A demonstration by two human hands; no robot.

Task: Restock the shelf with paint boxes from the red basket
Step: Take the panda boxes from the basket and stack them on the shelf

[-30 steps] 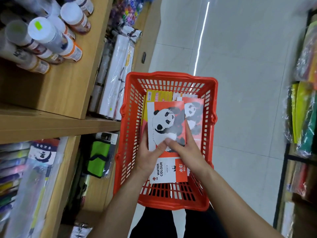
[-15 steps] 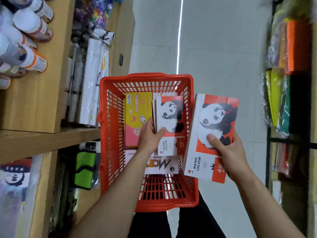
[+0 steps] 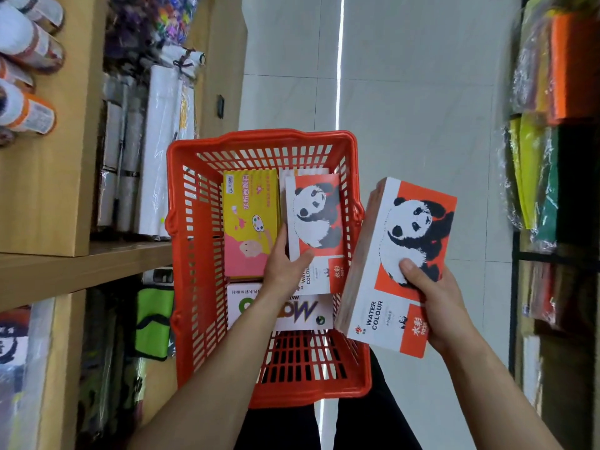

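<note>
The red basket (image 3: 194,287) sits in front of me on the floor. My right hand (image 3: 435,297) grips a panda watercolour box (image 3: 399,264), held outside the basket's right rim. My left hand (image 3: 285,271) is inside the basket, fingers closed around the lower edge of a second panda watercolour box (image 3: 316,219). A yellow and pink paint box (image 3: 250,222) lies beside it on the left, and a white box with large lettering (image 3: 292,311) lies below them, partly under my left wrist.
A wooden shelf unit (image 3: 81,267) runs along the left, with paint bottles (image 3: 26,112) on top, white rolls (image 3: 159,151) behind, and a green pouch (image 3: 154,319) below. Coloured wrapped paper (image 3: 535,177) fills a dark rack on the right. Grey tiled floor (image 3: 406,108) stretches ahead.
My right hand lifted one panda box out of the basket to the right. My left hand let go of it and took hold of the second panda box in the basket.
</note>
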